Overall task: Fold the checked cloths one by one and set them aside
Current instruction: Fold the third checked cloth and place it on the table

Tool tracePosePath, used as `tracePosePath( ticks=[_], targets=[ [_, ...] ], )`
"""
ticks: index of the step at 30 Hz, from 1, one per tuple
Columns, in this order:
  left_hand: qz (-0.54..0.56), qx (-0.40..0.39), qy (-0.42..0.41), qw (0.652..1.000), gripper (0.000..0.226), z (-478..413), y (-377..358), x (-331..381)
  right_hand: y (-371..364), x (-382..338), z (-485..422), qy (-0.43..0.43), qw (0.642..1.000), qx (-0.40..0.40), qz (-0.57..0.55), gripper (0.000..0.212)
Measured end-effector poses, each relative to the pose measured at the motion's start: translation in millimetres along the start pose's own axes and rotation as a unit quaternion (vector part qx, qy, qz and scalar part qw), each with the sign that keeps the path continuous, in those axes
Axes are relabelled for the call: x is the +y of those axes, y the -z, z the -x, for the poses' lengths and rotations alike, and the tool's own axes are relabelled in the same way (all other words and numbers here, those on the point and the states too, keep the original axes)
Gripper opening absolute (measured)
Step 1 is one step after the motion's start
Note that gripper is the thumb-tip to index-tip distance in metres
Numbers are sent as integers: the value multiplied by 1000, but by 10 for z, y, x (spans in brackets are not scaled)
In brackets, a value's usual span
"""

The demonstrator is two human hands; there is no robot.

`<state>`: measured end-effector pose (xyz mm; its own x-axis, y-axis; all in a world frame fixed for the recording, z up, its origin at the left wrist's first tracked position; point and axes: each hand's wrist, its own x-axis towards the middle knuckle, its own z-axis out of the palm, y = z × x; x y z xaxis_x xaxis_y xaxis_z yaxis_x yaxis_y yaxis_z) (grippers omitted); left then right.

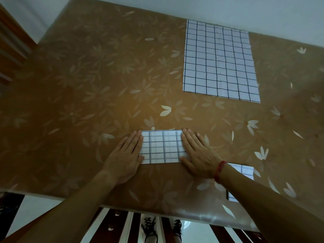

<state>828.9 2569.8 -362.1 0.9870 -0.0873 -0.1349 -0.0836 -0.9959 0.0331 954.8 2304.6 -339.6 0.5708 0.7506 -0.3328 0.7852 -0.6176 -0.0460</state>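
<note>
The left hand (pixel 125 155) lies flat, fingers straight and together, on the left end of the folded checked cloth (pixel 162 147) near the front of the floral table (pixel 87 85). The right hand (pixel 198 153), with a red bracelet (pixel 220 171) at its wrist, presses the cloth's right end the same way. A second folded cloth (pixel 244 170) shows partly behind the right forearm. An unfolded checked cloth (pixel 219 60) lies spread far back.

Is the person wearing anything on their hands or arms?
Only one thing: a thin red string bracelet around the right wrist. The left hand and right hand are bare, with no gloves, and no rings that I can see. No sleeves show either.
</note>
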Motion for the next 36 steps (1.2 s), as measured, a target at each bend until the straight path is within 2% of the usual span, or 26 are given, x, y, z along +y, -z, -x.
tracePosePath(
  ticks=[6,10,15,23,30,32,36],
  targets=[
    [1,3,7,1000,62,-13,3,19,94,-19,-4,-5,1000,17,-11,80],
    [7,2,17,1000,62,-5,14,36,227,-26,-113,-11,999,41,0,91],
    [3,-3,19,1000,61,-15,34,43,317,-48,-280,-50,997,48,-33,98],
    [-4,1,16,1000,61,-26,23,43,359,-24,-494,-103,991,20,-78,64],
    [-6,-1,22,1000,61,-25,38,53,440,-22,-587,-139,983,-30,-114,54],
    [-9,-1,24,1000,61,-30,44,54,468,-36,-594,-152,975,-36,-157,46],
    [-4,3,24,1000,61,-30,59,66,511,-64,-570,-177,937,-25,-300,27]
  ],
)
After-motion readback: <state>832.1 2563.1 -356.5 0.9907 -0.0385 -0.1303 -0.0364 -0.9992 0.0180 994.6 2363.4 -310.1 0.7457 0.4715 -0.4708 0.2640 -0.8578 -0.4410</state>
